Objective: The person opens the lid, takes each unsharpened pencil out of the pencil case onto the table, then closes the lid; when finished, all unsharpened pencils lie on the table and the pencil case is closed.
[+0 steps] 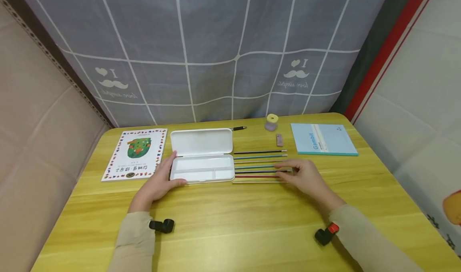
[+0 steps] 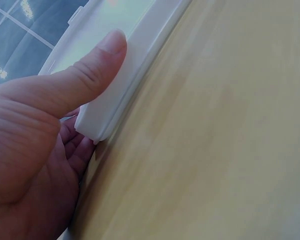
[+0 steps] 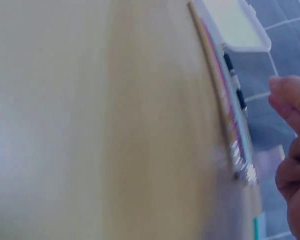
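An opened white pencil case (image 1: 201, 176) lies on the table, its lid (image 1: 201, 142) folded back and its compartments bare. My left hand (image 1: 161, 180) holds the case by its left end, thumb over the front rim and fingers along the side. In the left wrist view the thumb (image 2: 97, 65) lies on the white wall. Several pencils (image 1: 257, 177) lie side by side right of the case. Over their right ends is my right hand (image 1: 306, 176), index finger and thumb bent a little apart above the pencils. Nothing shows between them in the right wrist view.
A picture booklet (image 1: 138, 154) lies at the left and a light-blue notebook (image 1: 335, 138) at the right. Behind the pencils are a pink eraser (image 1: 279, 140), a small yellow-topped container (image 1: 271, 122) and a black pen (image 1: 239, 128). A grey checked curtain (image 1: 216, 51) hangs behind the table.
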A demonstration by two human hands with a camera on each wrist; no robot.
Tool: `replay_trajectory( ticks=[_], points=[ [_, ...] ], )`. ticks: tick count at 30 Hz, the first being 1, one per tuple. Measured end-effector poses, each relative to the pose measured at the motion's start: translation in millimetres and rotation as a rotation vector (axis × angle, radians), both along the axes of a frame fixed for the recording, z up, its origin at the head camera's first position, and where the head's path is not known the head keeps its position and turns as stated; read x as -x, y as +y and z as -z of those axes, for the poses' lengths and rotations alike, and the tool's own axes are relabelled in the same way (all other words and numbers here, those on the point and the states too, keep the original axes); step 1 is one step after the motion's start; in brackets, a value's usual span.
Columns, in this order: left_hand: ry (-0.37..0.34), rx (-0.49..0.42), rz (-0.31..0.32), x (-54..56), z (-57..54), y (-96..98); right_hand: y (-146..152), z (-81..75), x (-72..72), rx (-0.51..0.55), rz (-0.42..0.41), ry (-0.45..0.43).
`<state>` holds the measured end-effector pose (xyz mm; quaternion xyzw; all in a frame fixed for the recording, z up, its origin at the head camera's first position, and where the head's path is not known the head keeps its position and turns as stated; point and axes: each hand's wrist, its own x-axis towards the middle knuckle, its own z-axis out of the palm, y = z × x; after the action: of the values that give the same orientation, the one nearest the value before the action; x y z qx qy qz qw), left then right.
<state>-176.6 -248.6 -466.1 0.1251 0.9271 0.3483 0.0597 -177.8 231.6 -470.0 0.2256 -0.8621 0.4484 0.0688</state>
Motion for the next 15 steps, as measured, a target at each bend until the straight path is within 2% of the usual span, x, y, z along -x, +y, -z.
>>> replay_trajectory(
  ticks=[4, 8, 12, 15],
  points=[
    [-0.006, -0.005, -0.007, -1.1, 1.4, -1.2, -18.4, -13.3, 12.6, -0.041, 0.013, -0.032],
    [-0.006, -0.008, -0.010, -1.7, 2.6, -2.8, -45.7, -25.4, 26.6, -0.109, -0.009, -0.028],
    [-0.002, -0.007, -0.010, -1.7, 2.7, -3.1, -77.8, -30.5, 39.8, -0.173, -0.053, -0.061],
    [-0.002, -0.008, -0.012, -0.5, 2.2, -1.9, -100.9, -29.2, 47.6, -0.221, -0.092, -0.051]
  ],
)
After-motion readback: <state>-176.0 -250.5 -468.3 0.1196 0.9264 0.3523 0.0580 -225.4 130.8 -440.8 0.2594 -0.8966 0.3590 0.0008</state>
